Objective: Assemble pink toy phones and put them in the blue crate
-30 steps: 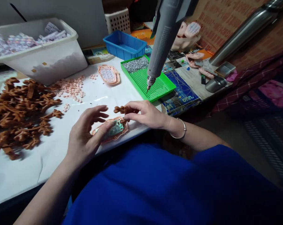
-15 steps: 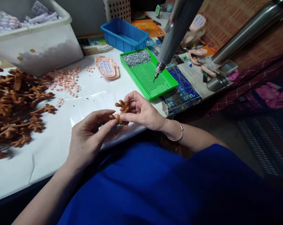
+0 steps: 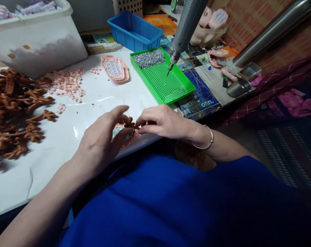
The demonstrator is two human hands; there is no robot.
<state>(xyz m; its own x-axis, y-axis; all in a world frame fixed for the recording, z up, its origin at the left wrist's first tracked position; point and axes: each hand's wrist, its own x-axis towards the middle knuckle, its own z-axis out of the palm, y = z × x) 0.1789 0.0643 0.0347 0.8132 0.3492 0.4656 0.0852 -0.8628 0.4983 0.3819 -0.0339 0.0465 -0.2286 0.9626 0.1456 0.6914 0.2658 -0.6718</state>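
A brown plastic antler-shaped piece (image 3: 129, 122) is held low over the front edge of the white table. My right hand (image 3: 167, 124) pinches its right end between thumb and fingers. From the other side my left hand (image 3: 99, 139) closes on it with thumb and curled fingers, the index finger raised; the left fingertips are partly hidden. Right under the hands lies a pink plastic shell (image 3: 131, 141) with a greenish part in it, mostly covered. A heap of similar brown pieces (image 3: 16, 113) spreads on the left.
An electric screwdriver (image 3: 182, 37) hangs bit-down above a green tray (image 3: 190, 90) with silver screws. Behind stand a blue bin (image 3: 135, 37) and a white tub (image 3: 49, 41). Stacked pink shells (image 3: 115, 69) and small pink buttons (image 3: 68, 82) lie between. Metal cups (image 3: 238, 88) stand right.
The brown antler piece has been lowered towards the pink shell and turned. My right hand has rolled palm-down, and the left index finger has lifted. The whole view has shifted slightly.
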